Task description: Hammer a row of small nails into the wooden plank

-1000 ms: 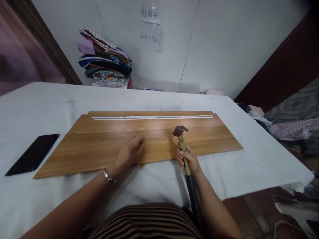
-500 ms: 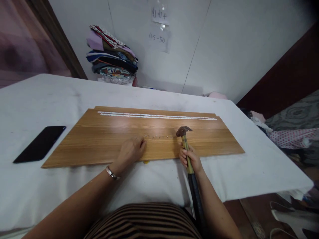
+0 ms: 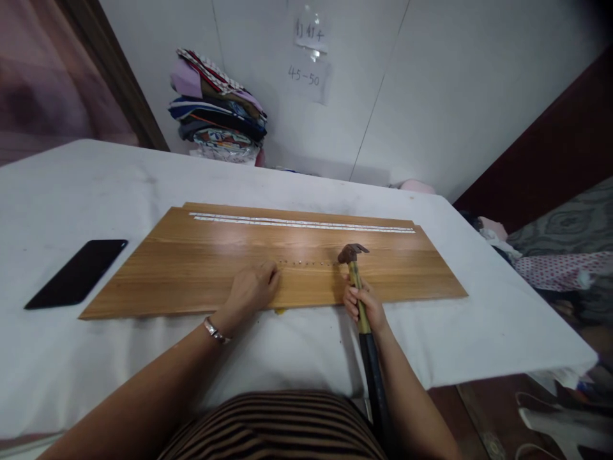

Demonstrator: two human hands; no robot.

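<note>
My right hand (image 3: 363, 301) is wrapped round the wooden shaft of a claw hammer (image 3: 353, 255). The hammer's head, rusty brown, is over the right end of a row of small nails (image 3: 308, 263), its claw pointing right; I cannot tell whether it touches the board. Several nails run across the middle of a wood-grain board (image 3: 201, 246). Near the row's left end, my left hand (image 3: 253, 285) is on the board with its fingers curled; whatever is in them, if anything, is hidden. Two white measuring strips (image 3: 297, 223) lie along the board's far side.
The board lies on a table with a white cloth (image 3: 450, 332). A black flat tablet-like thing (image 3: 79, 273) is left of it. Folded clothes (image 3: 218, 112) are stacked by the wall at the back. Paper notes (image 3: 308, 76) hang on the wall.
</note>
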